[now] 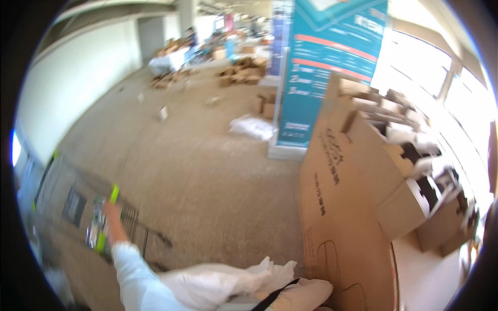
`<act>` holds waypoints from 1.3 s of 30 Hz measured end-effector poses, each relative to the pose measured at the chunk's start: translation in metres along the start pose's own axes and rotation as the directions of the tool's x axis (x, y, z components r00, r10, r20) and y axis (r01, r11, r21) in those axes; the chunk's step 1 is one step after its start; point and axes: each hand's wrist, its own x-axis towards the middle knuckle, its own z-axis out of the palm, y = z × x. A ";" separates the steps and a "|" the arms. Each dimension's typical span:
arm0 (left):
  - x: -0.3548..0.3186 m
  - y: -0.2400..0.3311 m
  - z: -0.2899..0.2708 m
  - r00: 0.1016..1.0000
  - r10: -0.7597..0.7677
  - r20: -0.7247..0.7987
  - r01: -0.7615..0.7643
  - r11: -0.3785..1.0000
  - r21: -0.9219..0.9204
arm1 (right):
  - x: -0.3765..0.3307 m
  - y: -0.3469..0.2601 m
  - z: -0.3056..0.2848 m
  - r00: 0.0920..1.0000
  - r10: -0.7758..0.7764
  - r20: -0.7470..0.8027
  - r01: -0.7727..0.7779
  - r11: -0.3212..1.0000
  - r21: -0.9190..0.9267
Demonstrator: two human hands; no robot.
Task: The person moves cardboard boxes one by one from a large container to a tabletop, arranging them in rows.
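So, left hand [112, 211] curled round a cart handle [114, 194] (green-ended), big carton [345, 205] well apart, right hand unseen.

Teal col. [327, 78], lg cardbd box [353, 212]

This looks like a warehouse or packing hall: a broad, bare, brownish floor [202, 176] runs far back beside a long plain white wall [78, 78], with large bright windows [421, 54] on the opposite side. A huge brown cardboard carton [345, 207] brims with loose cut cardboard pieces [399, 111], and brown cardboard boxes [244, 71] lie heaped farther off. A grey wire cart with bright green trim [74, 207] and a tall teal printed panel with orange bands [332, 96] add to the commercial, industrial look.
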 end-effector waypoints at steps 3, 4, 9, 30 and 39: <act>0.004 -0.090 0.028 0.936 -0.031 0.350 -0.048 0.975 0.215 | -0.064 -0.140 0.025 0.991 -0.075 -0.113 0.032 0.939 -0.341; -0.016 -0.069 0.015 0.927 -0.032 0.373 -0.052 0.975 0.214 | -0.063 -0.147 0.019 0.984 -0.126 -0.127 0.066 0.917 -0.395; -0.044 -0.045 -0.044 0.923 -0.103 0.371 0.008 0.968 0.250 | -0.055 -0.174 0.032 0.885 -0.463 -0.046 0.370 0.760 -0.534; -0.047 0.212 -0.037 0.817 0.446 0.365 -0.308 0.874 -0.377 | -0.058 -0.125 0.056 0.858 -0.513 0.022 0.454 0.738 -0.499; -0.122 0.348 -0.062 0.756 0.633 0.166 -0.480 0.709 -0.516 | -0.070 -0.108 0.064 0.803 -0.595 -0.016 0.546 0.747 -0.378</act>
